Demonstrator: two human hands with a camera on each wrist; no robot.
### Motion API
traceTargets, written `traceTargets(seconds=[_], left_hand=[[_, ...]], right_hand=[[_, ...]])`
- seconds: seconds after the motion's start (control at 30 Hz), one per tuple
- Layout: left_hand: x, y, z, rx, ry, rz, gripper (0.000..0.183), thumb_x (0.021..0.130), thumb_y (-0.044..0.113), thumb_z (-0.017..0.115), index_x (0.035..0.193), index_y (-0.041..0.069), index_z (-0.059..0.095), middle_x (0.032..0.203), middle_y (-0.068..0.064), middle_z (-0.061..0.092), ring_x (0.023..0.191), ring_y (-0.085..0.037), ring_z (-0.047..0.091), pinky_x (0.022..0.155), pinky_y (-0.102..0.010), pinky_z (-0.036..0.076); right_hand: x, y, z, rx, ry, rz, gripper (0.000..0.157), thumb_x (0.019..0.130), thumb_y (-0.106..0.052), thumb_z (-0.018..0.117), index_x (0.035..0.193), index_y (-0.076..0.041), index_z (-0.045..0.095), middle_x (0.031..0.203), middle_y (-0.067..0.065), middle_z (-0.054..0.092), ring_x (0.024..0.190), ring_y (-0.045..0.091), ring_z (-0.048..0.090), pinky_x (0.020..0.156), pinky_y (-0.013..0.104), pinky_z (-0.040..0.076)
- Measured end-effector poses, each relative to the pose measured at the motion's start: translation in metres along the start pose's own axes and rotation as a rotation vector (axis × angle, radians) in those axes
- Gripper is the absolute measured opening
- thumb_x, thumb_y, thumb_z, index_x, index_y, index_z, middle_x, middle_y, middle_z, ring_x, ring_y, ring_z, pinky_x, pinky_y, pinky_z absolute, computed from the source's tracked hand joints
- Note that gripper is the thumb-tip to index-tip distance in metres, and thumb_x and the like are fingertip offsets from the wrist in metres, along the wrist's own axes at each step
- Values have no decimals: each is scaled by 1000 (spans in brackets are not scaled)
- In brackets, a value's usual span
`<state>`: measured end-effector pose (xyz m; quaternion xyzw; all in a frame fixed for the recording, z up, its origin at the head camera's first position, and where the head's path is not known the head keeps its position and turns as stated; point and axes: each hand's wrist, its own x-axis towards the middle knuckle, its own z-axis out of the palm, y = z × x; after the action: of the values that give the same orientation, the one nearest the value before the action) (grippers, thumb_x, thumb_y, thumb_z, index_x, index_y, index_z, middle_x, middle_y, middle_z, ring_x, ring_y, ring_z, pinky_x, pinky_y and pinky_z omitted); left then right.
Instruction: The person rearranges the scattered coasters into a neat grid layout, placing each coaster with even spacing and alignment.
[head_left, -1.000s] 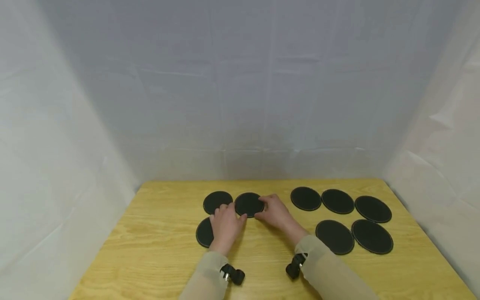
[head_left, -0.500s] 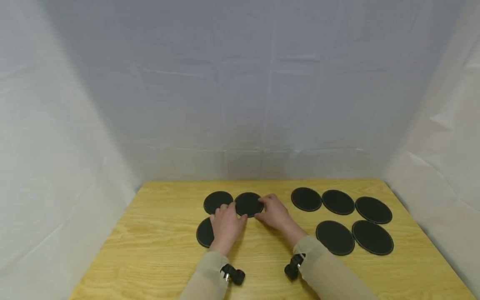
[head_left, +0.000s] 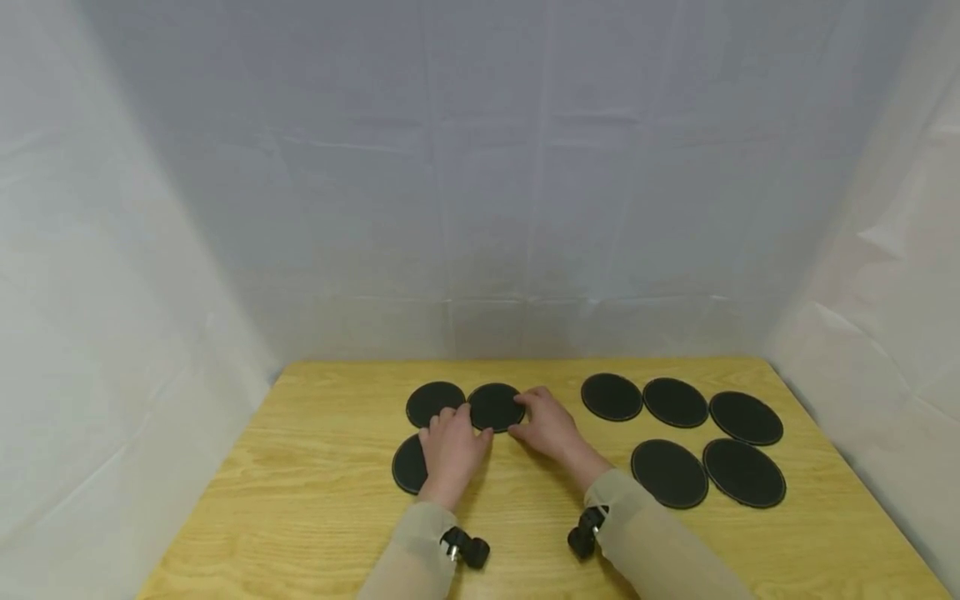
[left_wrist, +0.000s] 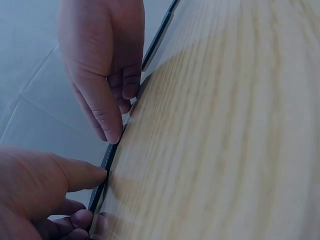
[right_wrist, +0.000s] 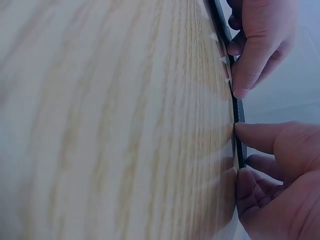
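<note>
In the head view, a black round coaster with a thin stitched border lies flat on the table between my hands. My right hand holds its right edge, with thumb and forefinger spread around the rim. From the other side, my left hand touches the left and near rim with forefinger and thumb. Just left lies a second coaster, very close to the first. A third coaster is partly hidden under or behind my left hand. Both wrist views show the coaster edge-on, with thumbs against the rim.
On the right side of the wooden table, several more black coasters lie flat in two rows. White sheeting hangs behind the table and along both sides.
The coaster between my hands has slid very slightly left, toward its neighbour, and my right hand has shifted left with it. My left hand stays nearly still.
</note>
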<state>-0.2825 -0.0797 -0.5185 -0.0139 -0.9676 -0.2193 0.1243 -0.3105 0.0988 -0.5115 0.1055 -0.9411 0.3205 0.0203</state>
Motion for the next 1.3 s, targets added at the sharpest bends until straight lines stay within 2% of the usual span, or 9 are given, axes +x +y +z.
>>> traceTargets(seconds=[0.23,0.37,0.43,0.57,0.73,0.87,1.03,1.13,1.3], left_hand=[[3,-2,1,-3,-3,-1,56,97,36,88,138,1,72,125,-22,70,114,-41,63,95,-59,45],[3,-2,-1,-12,-7,3,58,98,37,87,140,0,72,127,-22,69,117,-41,63,95,-59,45],[2,-1,-2,-19,-8,4,58,98,38,86,141,1,71,129,-22,69,118,-41,63,96,-58,45],[1,5,-5,-46,-3,12,58,98,37,87,141,2,72,131,-22,69,118,-42,63,95,-58,46],[0,18,-9,-71,-4,47,55,98,36,87,140,3,73,131,-22,70,117,-42,64,94,-58,46],[-1,28,-9,-94,-32,115,53,100,35,84,140,4,73,132,-22,70,120,-44,65,98,-63,48],[-5,45,-9,-174,-106,188,52,103,35,80,143,3,71,134,-22,69,124,-46,64,103,-67,49],[-10,56,-7,-210,-144,201,51,104,34,79,144,3,70,133,-19,70,125,-45,62,104,-67,47],[-22,73,1,-189,-167,218,51,104,35,79,143,4,71,135,-16,69,127,-41,62,106,-63,47]], right_hand=[[3,2,-1,23,-8,-10,57,98,-19,85,147,2,66,147,24,59,131,42,63,109,57,51],[0,6,-7,107,-23,-18,59,100,-18,83,150,4,63,151,26,56,117,37,66,102,57,54],[-4,9,-13,118,-21,-27,60,100,-17,83,152,4,62,152,27,55,116,37,66,101,57,54],[-18,20,-30,37,12,-70,60,100,-19,83,152,3,62,151,26,58,127,43,65,106,59,53],[-43,32,-59,-71,23,-55,61,104,-24,80,155,3,59,153,30,57,140,53,55,111,66,47],[-63,43,-76,-149,37,-26,61,106,-29,77,155,3,58,153,31,56,140,54,54,109,68,47],[-85,58,-94,-204,70,-26,63,106,-31,77,154,6,58,150,34,57,137,57,54,109,70,46],[-95,69,-103,-217,79,-17,65,107,-34,76,155,7,56,150,36,55,138,61,51,107,73,45],[-110,85,-113,-222,84,21,70,108,-38,74,157,8,54,150,36,54,135,61,53,102,72,49]])
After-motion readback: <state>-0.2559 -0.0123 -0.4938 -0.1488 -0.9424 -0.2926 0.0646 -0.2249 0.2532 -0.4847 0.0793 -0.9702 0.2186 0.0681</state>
